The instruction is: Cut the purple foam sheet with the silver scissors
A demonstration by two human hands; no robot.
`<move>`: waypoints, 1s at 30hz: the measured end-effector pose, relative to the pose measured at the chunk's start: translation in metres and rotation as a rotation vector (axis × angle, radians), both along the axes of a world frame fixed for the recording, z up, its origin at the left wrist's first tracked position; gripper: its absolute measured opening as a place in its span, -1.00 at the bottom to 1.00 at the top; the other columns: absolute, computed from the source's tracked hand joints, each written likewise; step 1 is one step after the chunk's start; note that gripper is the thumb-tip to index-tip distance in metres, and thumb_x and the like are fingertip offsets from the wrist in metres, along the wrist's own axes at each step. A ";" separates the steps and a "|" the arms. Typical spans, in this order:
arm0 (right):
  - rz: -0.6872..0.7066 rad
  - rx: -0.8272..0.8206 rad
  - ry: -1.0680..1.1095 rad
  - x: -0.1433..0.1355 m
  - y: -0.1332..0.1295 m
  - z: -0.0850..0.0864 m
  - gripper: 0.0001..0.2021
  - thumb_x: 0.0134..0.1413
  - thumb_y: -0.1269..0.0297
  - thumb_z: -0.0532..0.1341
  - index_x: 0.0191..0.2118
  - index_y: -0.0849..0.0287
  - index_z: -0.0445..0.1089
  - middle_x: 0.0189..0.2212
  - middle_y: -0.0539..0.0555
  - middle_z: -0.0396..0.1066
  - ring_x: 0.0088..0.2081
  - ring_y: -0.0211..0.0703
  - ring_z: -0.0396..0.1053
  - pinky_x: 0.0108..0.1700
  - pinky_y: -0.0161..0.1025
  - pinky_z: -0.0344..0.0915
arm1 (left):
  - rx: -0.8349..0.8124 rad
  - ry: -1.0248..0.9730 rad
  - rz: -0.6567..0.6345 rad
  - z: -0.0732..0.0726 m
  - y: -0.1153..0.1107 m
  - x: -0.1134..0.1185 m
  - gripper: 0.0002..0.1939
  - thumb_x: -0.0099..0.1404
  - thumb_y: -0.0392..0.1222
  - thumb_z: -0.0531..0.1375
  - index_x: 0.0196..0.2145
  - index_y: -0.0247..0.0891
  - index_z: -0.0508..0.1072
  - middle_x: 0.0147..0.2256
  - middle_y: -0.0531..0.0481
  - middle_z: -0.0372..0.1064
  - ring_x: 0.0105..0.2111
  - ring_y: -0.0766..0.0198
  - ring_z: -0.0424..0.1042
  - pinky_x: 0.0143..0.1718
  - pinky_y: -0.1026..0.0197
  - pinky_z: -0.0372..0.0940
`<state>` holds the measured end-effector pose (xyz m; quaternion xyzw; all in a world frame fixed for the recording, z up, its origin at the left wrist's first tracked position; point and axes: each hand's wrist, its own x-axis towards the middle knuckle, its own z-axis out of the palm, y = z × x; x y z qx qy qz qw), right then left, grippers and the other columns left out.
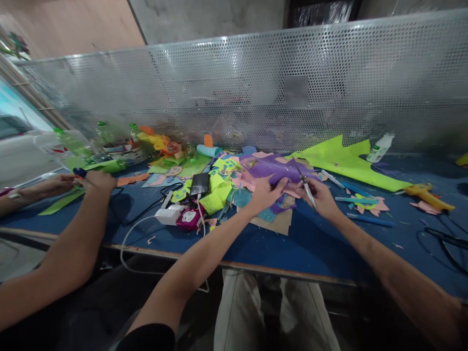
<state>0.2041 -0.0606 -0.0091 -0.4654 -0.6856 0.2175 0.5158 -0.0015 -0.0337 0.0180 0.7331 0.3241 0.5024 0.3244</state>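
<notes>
My left hand (268,194) is over the pile of scraps, thumb and fingers curled on a piece of purple foam sheet (281,168). Just to its right, my right hand (319,196) grips a slim silvery tool (309,194) that looks like a craft knife. Its thin end points up and away, towards the purple sheet. Under my left hand lie a brown cardboard piece (276,224) and teal and purple scraps. Pink scraps surround the purple sheet.
Left of me, another person's hands (98,181) work with a green strip (64,202). A magenta box with a white plug (170,214) and cables lies between us. On the right are a lime sheet (347,163), a white bottle (380,147) and a yellow glue gun (429,196). A perforated metal panel (234,92) stands behind.
</notes>
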 end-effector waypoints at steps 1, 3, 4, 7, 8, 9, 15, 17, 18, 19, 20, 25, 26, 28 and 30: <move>-0.002 -0.016 0.084 -0.003 -0.001 0.001 -0.70 0.02 -0.04 0.30 -0.35 0.10 0.36 -0.59 -0.07 0.31 -0.60 -0.25 0.23 -0.52 -0.26 0.19 | 0.067 0.095 -0.017 -0.001 0.000 0.000 -0.64 0.41 0.09 0.20 -0.41 -0.20 0.51 -0.54 0.02 0.34 -0.53 0.26 0.25 -0.40 0.18 0.17; -0.011 -0.031 0.210 -0.007 -0.002 0.003 -0.67 -0.01 -0.07 0.31 -0.37 0.08 0.32 -0.60 -0.07 0.32 -0.64 -0.25 0.23 -0.56 -0.26 0.18 | 0.202 0.266 -0.045 -0.004 0.001 0.001 -0.70 0.43 0.03 0.16 -0.28 -0.19 0.59 -0.47 -0.03 0.43 -0.50 0.21 0.32 -0.40 0.18 0.15; -0.019 -0.025 0.243 -0.008 -0.003 0.004 -0.66 -0.03 -0.08 0.33 -0.37 0.08 0.31 -0.58 -0.06 0.35 -0.63 -0.25 0.24 -0.56 -0.26 0.18 | 0.239 0.300 -0.043 -0.006 0.002 0.001 -0.74 0.42 0.00 0.18 -0.22 -0.18 0.61 -0.45 -0.05 0.47 -0.47 0.19 0.35 -0.40 0.18 0.15; -0.045 0.014 0.262 -0.008 0.000 0.002 -0.63 -0.09 -0.07 0.38 -0.35 0.09 0.34 -0.53 -0.01 0.41 -0.56 -0.22 0.29 -0.49 -0.24 0.24 | 0.264 0.294 -0.047 -0.011 0.005 0.003 -0.77 0.35 -0.03 0.25 -0.12 -0.10 0.63 -0.42 -0.07 0.52 -0.45 0.14 0.39 -0.42 0.19 0.12; -0.054 0.023 0.250 -0.007 0.001 0.001 -0.63 -0.10 -0.07 0.38 -0.34 0.10 0.35 -0.53 0.00 0.42 -0.54 -0.20 0.30 -0.46 -0.23 0.26 | 0.259 0.285 -0.056 -0.012 0.006 0.003 -0.78 0.34 -0.02 0.26 -0.13 -0.09 0.63 -0.43 -0.06 0.52 -0.46 0.14 0.39 -0.43 0.20 0.11; -0.063 0.030 0.236 -0.006 0.003 0.000 -0.63 -0.10 -0.07 0.38 -0.34 0.10 0.35 -0.52 0.00 0.42 -0.52 -0.20 0.31 -0.43 -0.22 0.28 | 0.250 0.279 -0.063 -0.013 0.006 0.004 -0.79 0.35 -0.01 0.26 -0.16 -0.09 0.63 -0.45 -0.05 0.52 -0.48 0.15 0.39 -0.45 0.20 0.11; -0.075 0.057 0.191 0.000 0.008 -0.006 -0.66 -0.05 -0.06 0.35 -0.34 0.09 0.36 -0.47 0.03 0.45 -0.48 -0.16 0.35 -0.37 -0.20 0.30 | 0.095 0.249 -0.091 -0.012 0.010 0.003 -0.52 0.43 0.13 0.14 -0.53 -0.20 0.51 -0.59 -0.02 0.38 -0.59 0.26 0.32 -0.47 0.21 0.15; -0.053 0.032 0.186 0.002 0.008 -0.005 -0.67 -0.07 -0.04 0.36 -0.36 0.09 0.35 -0.51 0.01 0.44 -0.50 -0.16 0.35 -0.40 -0.21 0.30 | 0.005 0.202 -0.090 -0.012 0.011 0.002 -0.46 0.44 0.17 0.12 -0.58 -0.22 0.46 -0.64 -0.01 0.33 -0.61 0.27 0.31 -0.47 0.20 0.20; -0.040 0.003 0.180 0.003 0.007 -0.004 -0.67 -0.07 -0.04 0.37 -0.39 0.09 0.35 -0.55 0.00 0.42 -0.53 -0.17 0.34 -0.43 -0.21 0.29 | -0.040 0.170 -0.088 -0.013 0.012 0.002 -0.44 0.44 0.18 0.11 -0.60 -0.22 0.43 -0.65 -0.01 0.33 -0.61 0.28 0.32 -0.47 0.20 0.22; -0.030 -0.034 0.172 0.004 0.006 -0.003 -0.67 -0.07 -0.04 0.37 -0.42 0.10 0.34 -0.61 -0.02 0.39 -0.58 -0.18 0.32 -0.48 -0.23 0.27 | -0.082 0.133 -0.086 -0.013 0.013 0.001 -0.43 0.44 0.19 0.11 -0.61 -0.23 0.41 -0.65 -0.01 0.33 -0.61 0.28 0.33 -0.46 0.19 0.24; -0.027 -0.073 0.163 0.005 0.005 -0.002 -0.66 -0.07 -0.05 0.36 -0.45 0.10 0.32 -0.67 -0.04 0.35 -0.63 -0.20 0.28 -0.53 -0.24 0.24 | -0.119 0.087 -0.080 -0.013 0.013 0.001 -0.42 0.43 0.19 0.12 -0.62 -0.23 0.38 -0.65 -0.01 0.33 -0.61 0.29 0.33 -0.46 0.18 0.26; 0.004 -0.207 0.082 0.004 0.005 -0.002 -0.64 -0.07 -0.06 0.35 -0.49 0.10 0.28 -0.71 -0.09 0.26 -0.72 -0.29 0.16 -0.64 -0.30 0.09 | -0.221 -0.125 -0.081 -0.011 0.014 0.002 -0.42 0.39 0.22 0.17 -0.63 -0.23 0.35 -0.68 0.02 0.27 -0.64 0.33 0.28 -0.49 0.17 0.27; 0.030 -0.237 0.057 0.004 0.006 -0.004 -0.65 -0.06 -0.06 0.34 -0.45 0.10 0.30 -0.68 -0.10 0.27 -0.69 -0.29 0.18 -0.62 -0.30 0.11 | -0.225 -0.137 -0.082 -0.011 0.013 0.002 -0.42 0.39 0.23 0.17 -0.63 -0.23 0.35 -0.69 0.02 0.26 -0.64 0.34 0.27 -0.49 0.18 0.27; 0.098 -0.283 0.010 0.002 0.006 -0.006 -0.67 -0.05 -0.04 0.34 -0.37 0.11 0.33 -0.60 -0.11 0.26 -0.61 -0.28 0.21 -0.55 -0.30 0.16 | -0.222 -0.138 -0.080 -0.011 0.013 0.002 -0.42 0.40 0.22 0.17 -0.64 -0.24 0.35 -0.69 0.03 0.25 -0.64 0.35 0.26 -0.49 0.19 0.26; 0.185 -0.297 -0.023 0.001 0.005 -0.007 -0.69 -0.01 -0.01 0.32 -0.33 0.12 0.33 -0.53 -0.11 0.24 -0.52 -0.27 0.23 -0.47 -0.30 0.21 | -0.205 -0.128 -0.080 -0.011 0.014 0.001 -0.42 0.41 0.20 0.16 -0.63 -0.23 0.34 -0.69 0.04 0.24 -0.63 0.35 0.25 -0.48 0.20 0.25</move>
